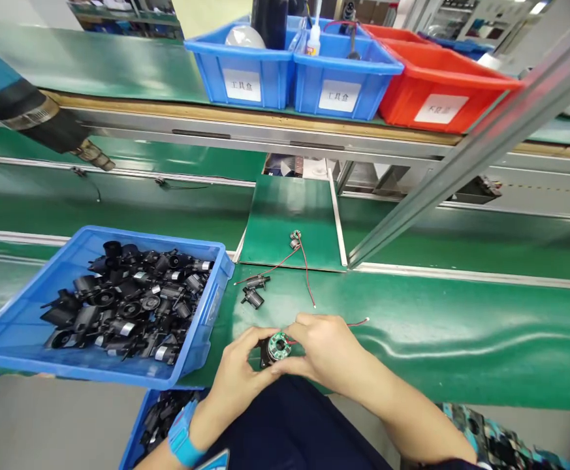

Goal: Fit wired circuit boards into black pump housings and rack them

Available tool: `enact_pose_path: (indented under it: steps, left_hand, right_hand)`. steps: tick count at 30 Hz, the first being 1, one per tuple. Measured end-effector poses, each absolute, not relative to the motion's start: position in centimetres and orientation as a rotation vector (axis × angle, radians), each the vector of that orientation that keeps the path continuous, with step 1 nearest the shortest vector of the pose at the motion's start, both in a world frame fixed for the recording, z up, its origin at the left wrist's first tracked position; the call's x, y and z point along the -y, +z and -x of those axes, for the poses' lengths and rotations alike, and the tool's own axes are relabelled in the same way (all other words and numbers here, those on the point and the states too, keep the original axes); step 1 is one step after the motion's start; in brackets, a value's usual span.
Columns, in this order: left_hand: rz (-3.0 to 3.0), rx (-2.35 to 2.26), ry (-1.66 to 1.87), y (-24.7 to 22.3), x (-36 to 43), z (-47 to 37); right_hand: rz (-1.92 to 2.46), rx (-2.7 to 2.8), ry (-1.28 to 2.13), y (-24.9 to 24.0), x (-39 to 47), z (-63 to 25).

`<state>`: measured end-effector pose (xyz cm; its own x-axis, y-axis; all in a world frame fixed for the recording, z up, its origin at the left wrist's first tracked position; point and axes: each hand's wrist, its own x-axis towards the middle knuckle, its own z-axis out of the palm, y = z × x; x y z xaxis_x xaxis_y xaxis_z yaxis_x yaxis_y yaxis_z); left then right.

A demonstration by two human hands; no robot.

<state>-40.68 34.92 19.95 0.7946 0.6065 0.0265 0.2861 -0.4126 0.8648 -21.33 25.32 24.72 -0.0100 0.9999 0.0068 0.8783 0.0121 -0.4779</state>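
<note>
Close to my body, over the front edge of the green bench, both hands meet around one small part. My left hand (pixel 240 369), with a blue band on its wrist, grips a black plastic housing (pixel 265 352) from the left. Pinched by my right hand (pixel 326 346) is a round motor core with a green ring-shaped circuit board (pixel 279 346), seated at or against the housing; how deep I cannot tell. Its red wire (pixel 358 323) sticks out past my right hand. Just beyond lie two black pump-like housings (pixel 253 298) and loose motor cores (pixel 295 239) with thin red wires.
A blue tray (pixel 221 294) full of black housings stands at left, another blue bin (pixel 135 424) below it. Blue boxes (pixel 245 62) and a red box (pixel 441 78) sit on the shelf. A power tool (pixel 34 111) hangs upper left; a metal post (pixel 441 156) slants at right.
</note>
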Motion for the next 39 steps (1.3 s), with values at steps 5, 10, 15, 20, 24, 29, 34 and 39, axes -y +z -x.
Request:
enact_pose_path:
  steps: [5, 10, 15, 20, 24, 29, 34, 39]
  left_hand:
    - [-1.815, -0.641, 0.444, 20.6, -34.0, 41.2]
    - [-1.778, -0.611, 0.630, 20.3, -33.3, 41.8]
    - [-2.065, -0.370, 0.750, 19.8, -33.5, 42.4]
    - [-2.369, -0.326, 0.475, 15.7, -34.4, 41.7]
    - [-2.388, -0.343, 0.309, 8.8, -35.4, 40.8]
    - [-2.423, -0.359, 0.196, 1.3, -36.1, 41.2]
    - [-2.435, -0.379, 0.147, -0.2, -36.1, 41.6]
    - [-2.432, -0.531, 0.157, 1.4, -38.2, 41.1]
  right_hand:
    - [1.938, 1.906, 0.489, 25.9, -25.1, 22.2]
    - [1.762, 1.805, 0.640, 27.2, -24.3, 22.6]
    - [1.737, 1.866, 0.634, 26.1, -23.6, 22.8]
    - [1.768, 1.837, 0.476, 20.5, -23.6, 23.3]
    - [1.880, 1.835, 0.375, 13.3, -24.0, 24.1]
    - [2.015, 1.884, 0.345, 5.2, -24.4, 25.9]
    - [2.062, 1.815, 0.392, 2.8, -24.6, 26.8]
    - [2.157, 1.278, 0.673, 2.0, -24.3, 24.7]
